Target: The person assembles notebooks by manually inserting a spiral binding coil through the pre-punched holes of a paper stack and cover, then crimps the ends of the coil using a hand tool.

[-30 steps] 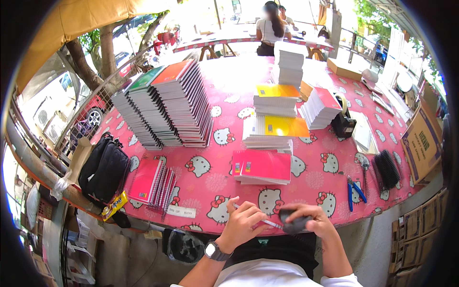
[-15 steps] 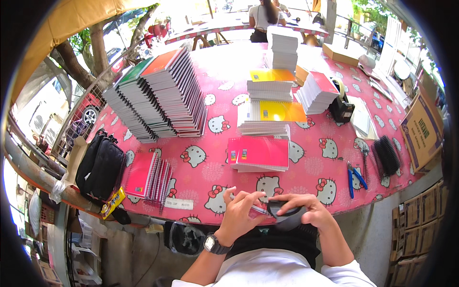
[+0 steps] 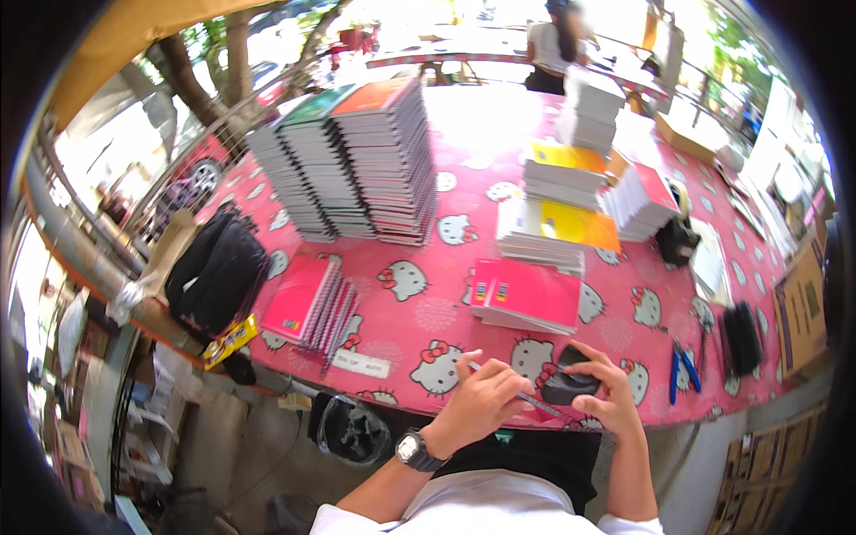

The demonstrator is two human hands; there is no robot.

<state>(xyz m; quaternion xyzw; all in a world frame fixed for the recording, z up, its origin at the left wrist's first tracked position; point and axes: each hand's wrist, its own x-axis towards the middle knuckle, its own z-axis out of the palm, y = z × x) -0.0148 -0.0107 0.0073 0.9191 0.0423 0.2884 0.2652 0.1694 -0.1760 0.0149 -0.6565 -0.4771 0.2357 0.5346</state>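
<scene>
My left hand [image 3: 489,394], with a watch on its wrist, is closed around a thin, pen-like stick [image 3: 540,406] that slants down to the right past its fingers. Beside it, my right hand [image 3: 610,389] grips a rounded dark object [image 3: 567,385] at the table's near edge. Its kind is hard to make out. Just beyond both hands lies a short stack of pink-covered notebooks [image 3: 528,292]. To the left, pink spiral notebooks [image 3: 308,303] lean in a row by a small paper label [image 3: 360,363].
Tall stacks of spiral notebooks [image 3: 379,165] stand at back left. Yellow-covered stacks [image 3: 562,218] are right of centre. Blue-handled pliers [image 3: 683,370], black binding coils [image 3: 741,339] and a tape dispenser [image 3: 678,239] sit on the right. A black bag [image 3: 218,272] rests at left. Another person [image 3: 550,49] is far off.
My view has swung left, so the table's things appear farther right. My right hand has brought the dark object over the table edge, and the thin stick now shows more plainly in my left.
</scene>
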